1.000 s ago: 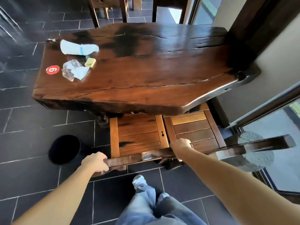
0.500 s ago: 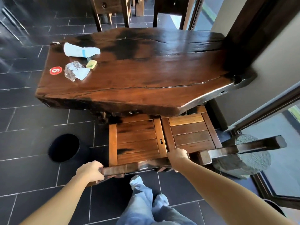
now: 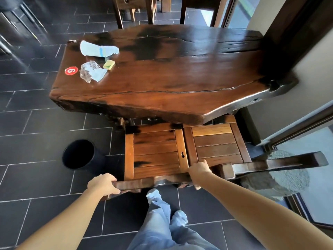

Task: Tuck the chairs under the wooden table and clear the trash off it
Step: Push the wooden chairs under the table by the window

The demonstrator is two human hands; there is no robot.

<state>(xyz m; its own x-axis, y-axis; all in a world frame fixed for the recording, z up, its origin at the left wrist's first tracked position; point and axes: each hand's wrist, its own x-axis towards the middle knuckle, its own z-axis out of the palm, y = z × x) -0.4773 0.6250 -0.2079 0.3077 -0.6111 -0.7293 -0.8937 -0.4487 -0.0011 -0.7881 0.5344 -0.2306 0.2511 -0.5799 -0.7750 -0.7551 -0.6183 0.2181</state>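
Wooden bench (image 3: 180,83): a thick dark slab with an uneven edge, taken here as the landmark. On its far-left end lie a flattened clear plastic bottle (image 3: 98,49), a crumpled clear wrapper (image 3: 91,73) nearer the viewer, a small yellow-green packet (image 3: 109,64) between and just right of those two, and a round red sticker (image 3: 71,70) marked with a number beside the wrapper. Left chair (image 3: 155,154): slatted seat, front portion under the bench's near edge, the rest showing outside it. Right chair (image 3: 216,143): seat touching the left chair's seat, likewise partly under the bench. Left hand (image 3: 103,184): fingers curled and clamped on the left end of the left chair's top rail (image 3: 147,183). Right hand (image 3: 200,171): closed over the same rail's right end, beside the right chair's rail (image 3: 270,165). Black bin (image 3: 81,154): on the dark tiled floor (image 3: 36,177), left of the chairs and below the bench's near-left corner. Further chairs (image 3: 137,8) stand beyond the bench's far side. Person's legs in pale jeans (image 3: 162,228) and light shoes stand behind the left chair.
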